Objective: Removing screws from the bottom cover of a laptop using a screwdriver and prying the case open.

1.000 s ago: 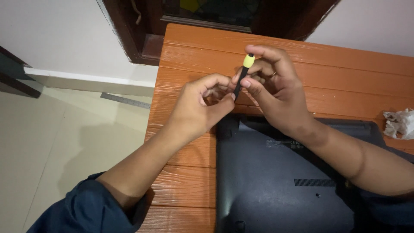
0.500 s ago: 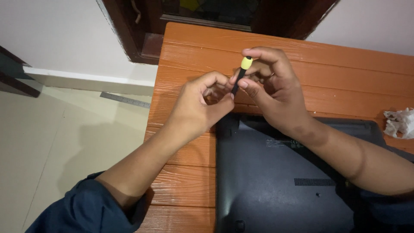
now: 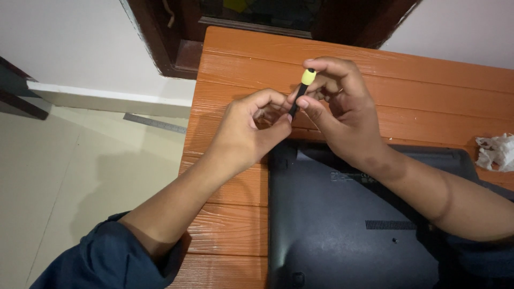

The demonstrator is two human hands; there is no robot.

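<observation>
Both hands are gripping a small yellow-capped screwdriver [image 3: 301, 93], right hand [image 3: 342, 115] clamping its handle, left hand [image 3: 249, 134] pinching its tip, while the upturned laptop [image 3: 353, 225] below the grip is lying unopened on the counter [image 3: 235, 225].

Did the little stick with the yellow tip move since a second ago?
No. The black tool with the yellow cap sits in the same spot above the far edge of the dark laptop, pinched by the right hand and the left hand.
</observation>
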